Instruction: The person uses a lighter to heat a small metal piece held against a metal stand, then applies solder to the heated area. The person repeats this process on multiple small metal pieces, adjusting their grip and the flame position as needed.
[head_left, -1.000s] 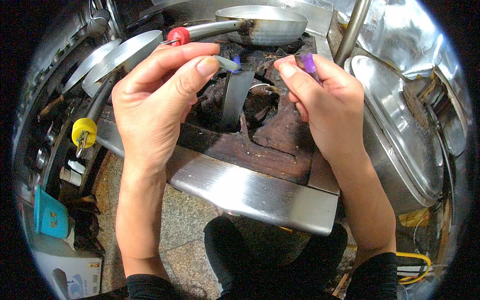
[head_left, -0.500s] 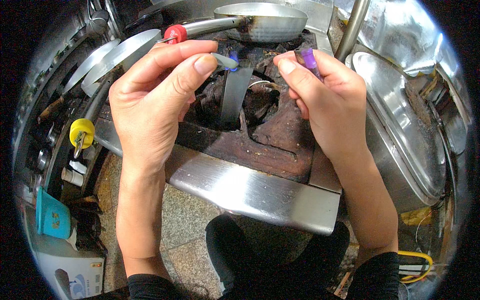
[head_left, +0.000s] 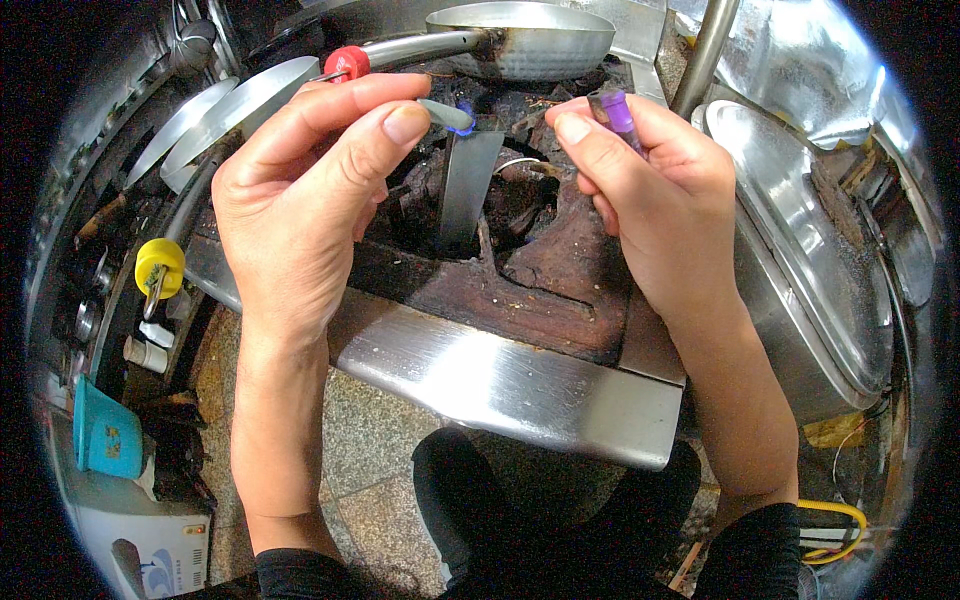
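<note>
My left hand (head_left: pixel 295 190) is closed, pinching a small grey oval piece (head_left: pixel 440 114) between thumb and forefinger. Bright blue shows at the piece's far end; I cannot tell whether it is a flame. Facing it, my right hand (head_left: pixel 655 190) has its fingers wrapped around a short purple, see-through lighter (head_left: pixel 615 112) with a dark end, partly hidden in the fist. The hands are apart, both above a blackened stove burner (head_left: pixel 520 195). A flat metal strip (head_left: pixel 470 185) stands upright in the burner, just below the grey piece.
Behind the burner rests a metal pan (head_left: pixel 540 40) whose handle carries a red ring (head_left: pixel 347 64). More pans (head_left: pixel 240 115) lean at the left, beside a yellow-ended handle (head_left: pixel 160 267). A large lidded metal pot (head_left: pixel 800 240) stands right. The stove's steel front edge (head_left: pixel 500 385) runs before my legs.
Both hands stay nearly still. My left hand and the grey piece have shifted slightly left and up; the grey piece still shows blue at its end.
</note>
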